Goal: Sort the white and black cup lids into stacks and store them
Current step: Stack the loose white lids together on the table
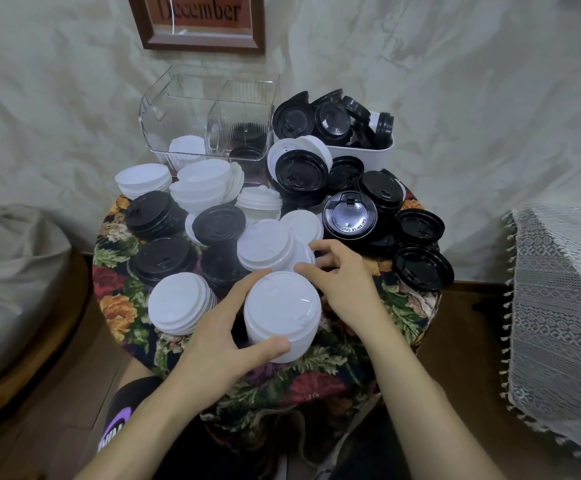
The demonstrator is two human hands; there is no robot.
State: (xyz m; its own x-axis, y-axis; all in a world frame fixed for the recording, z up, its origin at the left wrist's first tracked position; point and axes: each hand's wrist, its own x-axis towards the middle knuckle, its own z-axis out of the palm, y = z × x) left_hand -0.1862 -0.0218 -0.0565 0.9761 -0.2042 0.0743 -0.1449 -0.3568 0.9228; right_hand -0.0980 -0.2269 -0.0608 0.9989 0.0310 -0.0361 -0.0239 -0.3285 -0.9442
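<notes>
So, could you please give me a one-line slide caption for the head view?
Left hand holds a stack of white lids while right hand reaches among mixed lids.

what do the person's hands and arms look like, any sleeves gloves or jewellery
Both are bare. The left hand and right hand wear no gloves, and no rings, watch or bracelets show. Both forearms are uncovered down to the bottom edge of the picture, so no sleeve is in view. Fingernails look short and unpainted.
</notes>
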